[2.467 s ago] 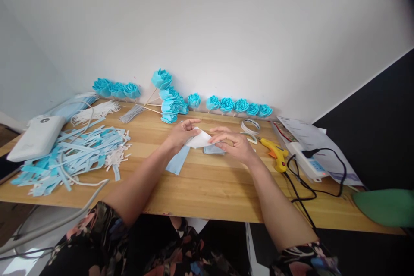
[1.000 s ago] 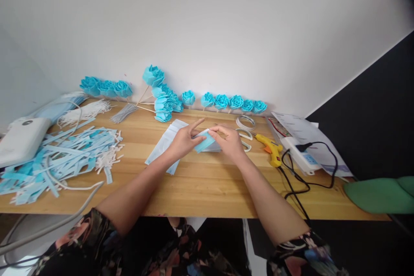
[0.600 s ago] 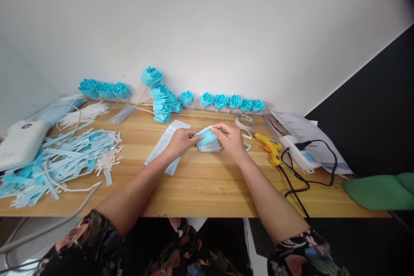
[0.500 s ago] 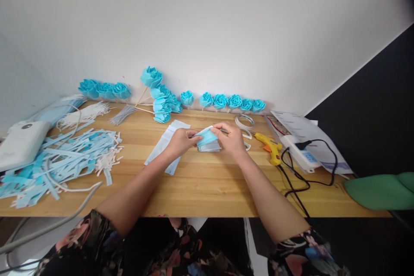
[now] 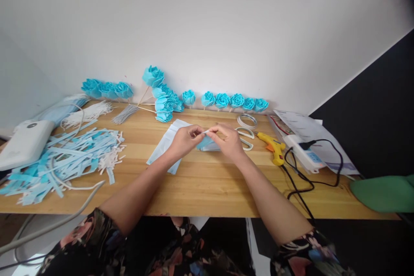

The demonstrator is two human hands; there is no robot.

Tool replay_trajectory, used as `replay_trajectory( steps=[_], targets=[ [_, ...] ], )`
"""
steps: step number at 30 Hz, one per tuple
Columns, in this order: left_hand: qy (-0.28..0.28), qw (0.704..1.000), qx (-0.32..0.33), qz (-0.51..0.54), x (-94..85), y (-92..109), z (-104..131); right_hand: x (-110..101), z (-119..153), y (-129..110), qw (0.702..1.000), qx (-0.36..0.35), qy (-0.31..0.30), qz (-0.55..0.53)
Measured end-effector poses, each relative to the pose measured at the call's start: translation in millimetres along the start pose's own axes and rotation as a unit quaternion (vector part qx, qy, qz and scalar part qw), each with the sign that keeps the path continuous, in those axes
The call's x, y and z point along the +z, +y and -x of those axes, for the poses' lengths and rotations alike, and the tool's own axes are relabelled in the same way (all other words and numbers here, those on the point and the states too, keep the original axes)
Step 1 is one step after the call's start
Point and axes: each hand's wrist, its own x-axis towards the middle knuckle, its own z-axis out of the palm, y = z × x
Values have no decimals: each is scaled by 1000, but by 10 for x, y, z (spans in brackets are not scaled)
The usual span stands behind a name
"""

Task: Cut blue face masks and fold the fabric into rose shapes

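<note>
My left hand (image 5: pixel 185 140) and my right hand (image 5: pixel 228 140) meet over the middle of the table, thumbs and fingertips pinched together. Between them they grip a blue piece of mask fabric (image 5: pixel 204 141) by its pale upper edge; the fingers cover much of it. Just beneath lies a small stack of cut fabric pieces (image 5: pixel 211 149), partly hidden by my right hand. Pale blue fabric strips (image 5: pixel 163 139) lie flat beside my left hand. Scissors (image 5: pixel 248 143) with white handles rest to the right of my right hand, their blades out of sight.
Blue fabric roses (image 5: pixel 222 101) line the wall. Cut scraps (image 5: pixel 77 151) and a white power bank-like box (image 5: pixel 27 144) are at left. On the right are a tape roll (image 5: pixel 246 121), a yellow glue gun (image 5: pixel 274 148), a power strip (image 5: pixel 305 154) and black cords.
The fabric piece has turned from showing its broad blue face to showing mostly its edge. My hands have drawn closer together, fingertips now meeting on it. The view has shifted slightly.
</note>
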Motion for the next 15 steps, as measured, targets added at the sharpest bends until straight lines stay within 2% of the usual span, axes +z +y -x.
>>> replay_trajectory(
  steps=[3, 6, 10, 15],
  targets=[
    [27, 998, -13, 63, -11, -24, -13, 24, 18, -33, 996, 60, -35, -64],
    [28, 989, -26, 141, -28, -57, -30, 42, 22, -20, 990, 92, -52, -95],
    [48, 983, -60, 168, -49, -102, -51, 34, 7, 24, 991, 99, -24, -86],
    [59, 977, -63, 194, -51, -136, -71, 28, -16, 90, 988, 107, -14, -115]
  ],
)
